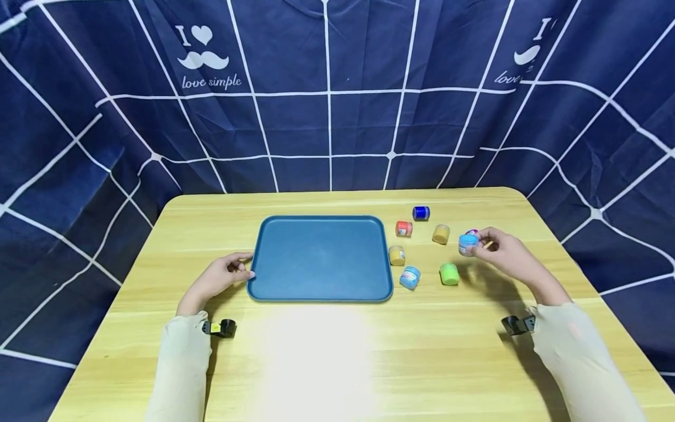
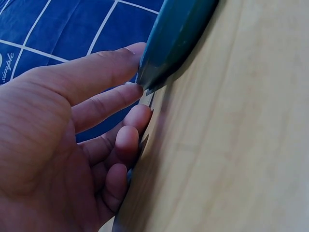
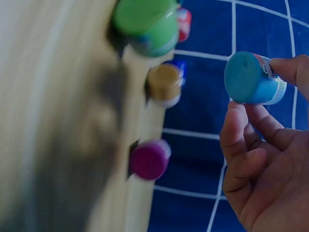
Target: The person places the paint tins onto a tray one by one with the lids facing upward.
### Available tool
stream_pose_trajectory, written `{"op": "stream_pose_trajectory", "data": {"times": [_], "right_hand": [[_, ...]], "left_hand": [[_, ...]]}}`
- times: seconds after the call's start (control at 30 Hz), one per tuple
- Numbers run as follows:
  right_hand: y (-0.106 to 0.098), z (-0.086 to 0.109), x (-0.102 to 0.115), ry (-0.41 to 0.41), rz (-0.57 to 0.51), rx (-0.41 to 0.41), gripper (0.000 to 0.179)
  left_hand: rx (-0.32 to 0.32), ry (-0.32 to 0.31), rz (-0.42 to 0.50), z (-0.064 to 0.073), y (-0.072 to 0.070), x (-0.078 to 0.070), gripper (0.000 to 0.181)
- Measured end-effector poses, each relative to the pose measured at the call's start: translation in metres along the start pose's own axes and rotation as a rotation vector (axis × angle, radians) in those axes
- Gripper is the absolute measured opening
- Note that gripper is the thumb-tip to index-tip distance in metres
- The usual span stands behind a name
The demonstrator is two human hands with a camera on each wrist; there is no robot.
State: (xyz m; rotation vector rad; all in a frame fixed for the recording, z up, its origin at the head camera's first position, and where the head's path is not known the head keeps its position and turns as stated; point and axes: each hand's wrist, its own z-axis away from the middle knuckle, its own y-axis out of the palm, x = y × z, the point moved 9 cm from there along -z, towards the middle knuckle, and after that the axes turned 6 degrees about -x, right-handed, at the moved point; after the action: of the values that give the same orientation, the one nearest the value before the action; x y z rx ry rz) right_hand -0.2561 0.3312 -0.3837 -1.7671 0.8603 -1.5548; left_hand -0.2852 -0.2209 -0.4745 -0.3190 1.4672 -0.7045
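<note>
A blue rectangular tray (image 1: 320,258) lies on the table. At its left edge my left hand (image 1: 220,278) pinches the rim, with the thumb (image 2: 104,70) along it and the index finger close below; the other fingers are curled by the table. Raised above the table on the right, my right hand (image 1: 503,255) holds a small light-blue paint jar (image 3: 251,79) between thumb and fingertips. The lid side of that jar faces the right wrist camera. Partly hidden behind it in the head view is a magenta jar (image 3: 149,160), which stays on the table.
Right of the tray lie a second light-blue jar (image 1: 409,277), a green jar (image 1: 449,274), two tan jars, one (image 1: 397,255) close to the tray's edge, a red jar (image 1: 404,228) and a dark-blue jar (image 1: 420,213). A navy grid curtain (image 1: 295,123) hangs behind the table.
</note>
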Motion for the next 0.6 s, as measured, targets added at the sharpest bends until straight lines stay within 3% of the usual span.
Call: {"op": "stream_pose_trajectory", "data": {"times": [0.33, 0.6], "right_hand": [[0.006, -0.013, 0.043, -0.062, -0.075, -0.023, 0.033], [0.022, -0.023, 0.066, -0.067, -0.111, 0.021, 0.036]], "left_hand": [[0.008, -0.002, 0.002, 0.000, 0.000, -0.003, 0.060], [0.008, -0.020, 0.008, 0.001, 0.001, -0.003, 0.061]]}}
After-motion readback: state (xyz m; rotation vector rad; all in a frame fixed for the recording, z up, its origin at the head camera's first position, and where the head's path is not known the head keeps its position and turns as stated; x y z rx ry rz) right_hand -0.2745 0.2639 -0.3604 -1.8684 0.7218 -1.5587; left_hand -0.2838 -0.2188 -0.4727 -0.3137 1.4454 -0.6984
